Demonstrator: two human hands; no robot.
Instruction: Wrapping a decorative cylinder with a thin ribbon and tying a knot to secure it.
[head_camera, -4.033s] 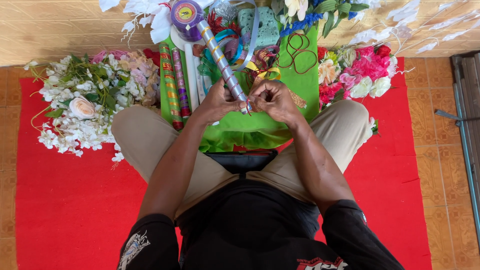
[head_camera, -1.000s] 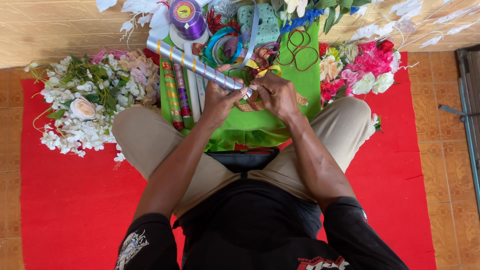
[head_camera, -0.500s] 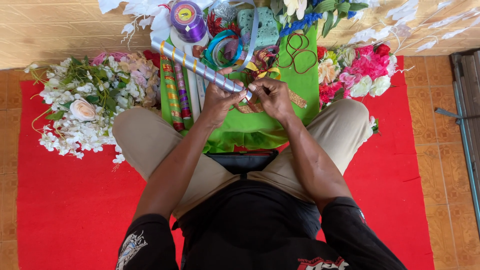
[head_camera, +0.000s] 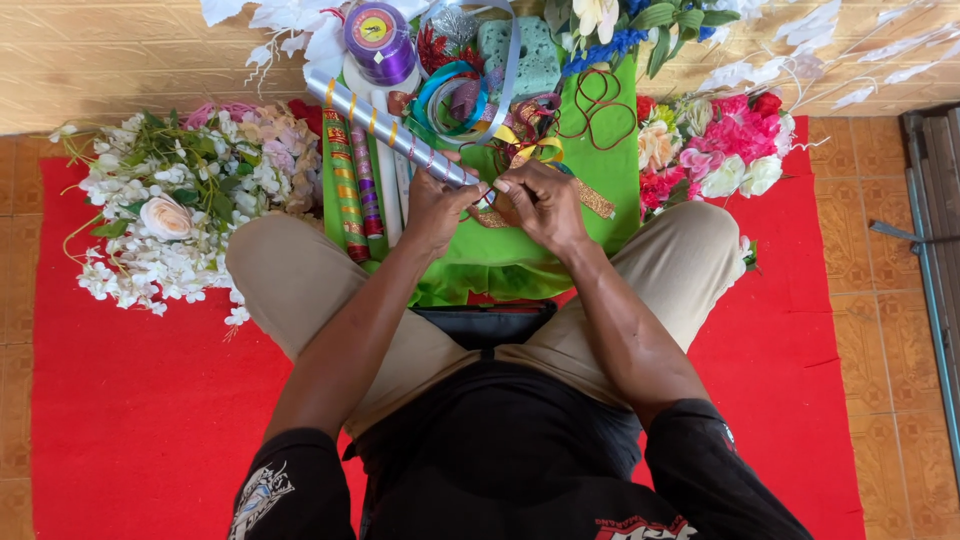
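1. Left grip (head_camera: 437, 208) clenched round lower end of silver wrapped stick (head_camera: 395, 133); stick slants up-left over green cloth (head_camera: 500, 250).
2. Rt grip (head_camera: 545, 205) pinches stick's tip w/ fingertips, touching left hand.
3. Purple ribbon spool (head_camera: 378, 40) near stick's top end.
4. White flowers (head_camera: 170, 225) left, pink flowers (head_camera: 720, 145) rt, on red mat (head_camera: 130, 420).

Glossy foil stick (head_camera: 392, 132) — matt red felt mat (head_camera: 140, 420).
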